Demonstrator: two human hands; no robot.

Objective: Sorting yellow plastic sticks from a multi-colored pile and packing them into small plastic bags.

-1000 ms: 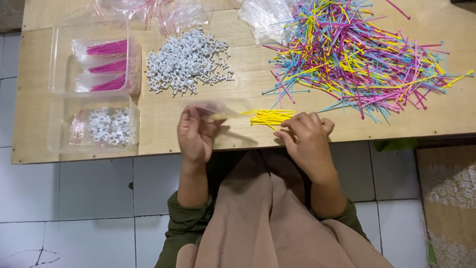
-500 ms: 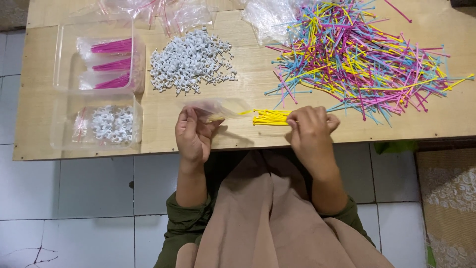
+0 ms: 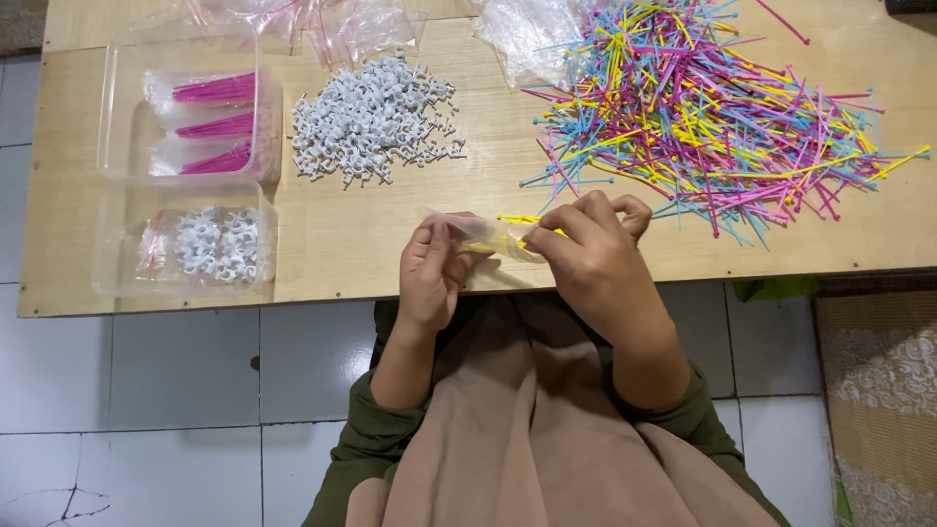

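At the near edge of the wooden table [image 3: 342, 244], both my hands meet over a small clear plastic bag [image 3: 488, 234]. My left hand [image 3: 434, 268] pinches the bag's left end. My right hand [image 3: 595, 259] grips a bundle of yellow cable ties [image 3: 515, 220], now mostly inside the bag, with only their ends showing. A large heap of mixed coloured cable ties [image 3: 712, 117] lies to the right, and a pile of white cable clips [image 3: 376, 117] sits to the left of centre.
Two clear plastic tubs stand at the left: the far tub [image 3: 185, 117] holds bagged pink ties, the near tub [image 3: 195, 244] holds bagged white clips. Empty clear bags [image 3: 322, 20] lie along the far edge. A tiled floor is below, with a patterned mat [image 3: 878, 410] at right.
The yellow ties, earlier sticking out to the right of the bag, have slid into it. My hands have come closer together.
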